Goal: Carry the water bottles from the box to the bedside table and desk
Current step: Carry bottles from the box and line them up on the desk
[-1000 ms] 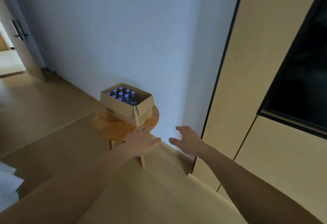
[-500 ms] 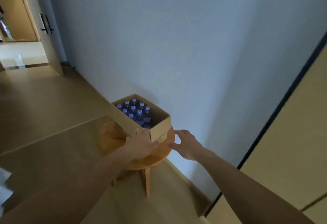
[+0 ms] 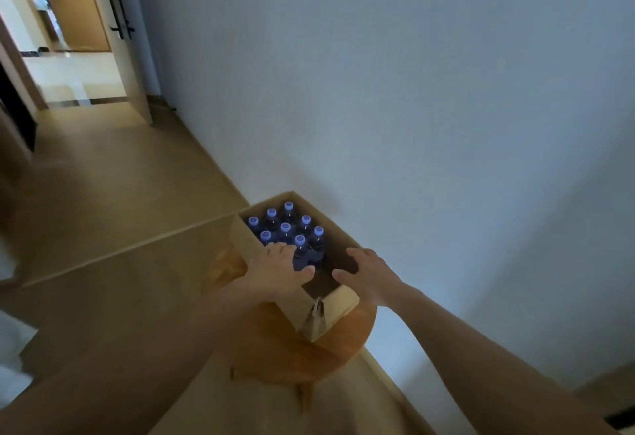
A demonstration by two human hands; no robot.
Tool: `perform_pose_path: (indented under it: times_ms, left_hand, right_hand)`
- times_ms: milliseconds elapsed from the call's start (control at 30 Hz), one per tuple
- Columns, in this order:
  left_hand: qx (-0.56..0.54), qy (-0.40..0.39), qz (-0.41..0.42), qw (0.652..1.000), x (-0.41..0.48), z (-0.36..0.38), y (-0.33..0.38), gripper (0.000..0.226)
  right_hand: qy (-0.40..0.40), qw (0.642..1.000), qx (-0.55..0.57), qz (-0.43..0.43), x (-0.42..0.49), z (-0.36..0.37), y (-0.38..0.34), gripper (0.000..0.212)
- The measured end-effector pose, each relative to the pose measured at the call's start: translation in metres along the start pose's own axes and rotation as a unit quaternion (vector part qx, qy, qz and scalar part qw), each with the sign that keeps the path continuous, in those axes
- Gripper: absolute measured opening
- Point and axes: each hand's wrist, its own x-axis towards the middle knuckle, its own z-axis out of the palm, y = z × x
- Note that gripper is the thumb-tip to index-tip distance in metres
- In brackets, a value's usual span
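Fingers (image 3: 276, 250) loose on both, holding nothing — left hand (image 3: 279, 273) nearer than right hand (image 3: 372, 276); upright water bottles (image 3: 286, 230) stand just beyond, inside box (image 3: 340, 301).

Bottles (image 3: 286, 228) in box (image 3: 338, 300) on stool (image 3: 275, 348)

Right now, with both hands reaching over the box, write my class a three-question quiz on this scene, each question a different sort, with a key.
1. True or false: the left hand grips a bottle.
2. The box stands on: A the floor; B a round wooden stool; C a desk.
3. How many blue bottle caps show in the box?
Key: 1 false, it is open and holds nothing; 2 B; 3 eight.
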Motion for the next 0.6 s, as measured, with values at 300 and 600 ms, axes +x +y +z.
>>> perform_pose_path:
  times_ms: [300,600]
  left_hand:
    - [0.009,-0.012,-0.074,0.997,0.132,0.003,-0.023,0.067]
    - [-0.018,-0.048,-0.177,0.983,0.227,0.023,-0.048,0.075]
  right_hand:
    - [-0.08,0.993,0.002,-0.086,0.189,0.015,0.02,0.073]
    - [-0.216,0.968,0.003,-0.129,0.324,0.07,0.025,0.065]
